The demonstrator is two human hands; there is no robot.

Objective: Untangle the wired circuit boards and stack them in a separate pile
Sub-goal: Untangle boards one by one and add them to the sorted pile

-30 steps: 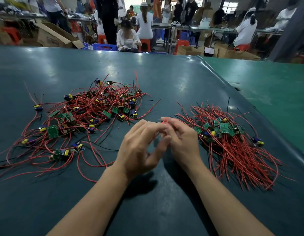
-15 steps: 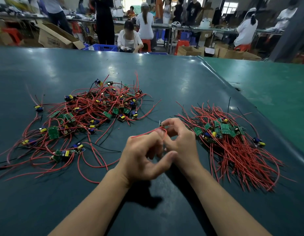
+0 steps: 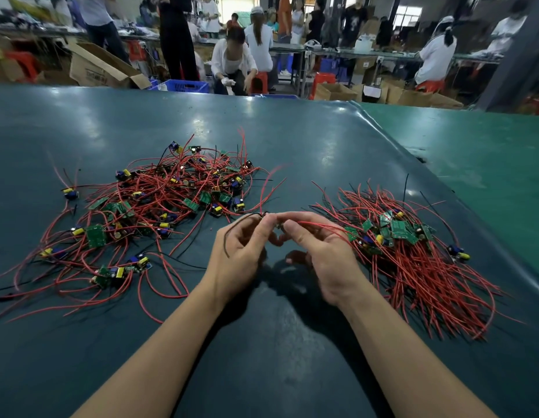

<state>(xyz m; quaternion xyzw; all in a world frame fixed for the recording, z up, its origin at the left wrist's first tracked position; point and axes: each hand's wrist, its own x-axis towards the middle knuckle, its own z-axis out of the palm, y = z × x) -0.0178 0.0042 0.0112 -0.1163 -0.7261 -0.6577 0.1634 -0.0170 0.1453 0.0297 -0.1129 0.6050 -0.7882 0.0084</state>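
Both hands meet between the piles — left hand (image 3: 244, 251) pinching a black lead (image 3: 229, 233), right hand (image 3: 319, 251) pinching a red wire (image 3: 322, 226), likely separating one board's leads; tangled heap (image 3: 159, 206) left of fingertips, sorted pile (image 3: 413, 251) right.

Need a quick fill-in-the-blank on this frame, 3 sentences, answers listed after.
1. The tangled pile lies to the person's ____ side.
2. Wires in the sorted pile are mostly ____ in colour.
3. The left hand and right hand meet ____ the two piles, pinching one board's wires above the table.

Answers: left; red; between
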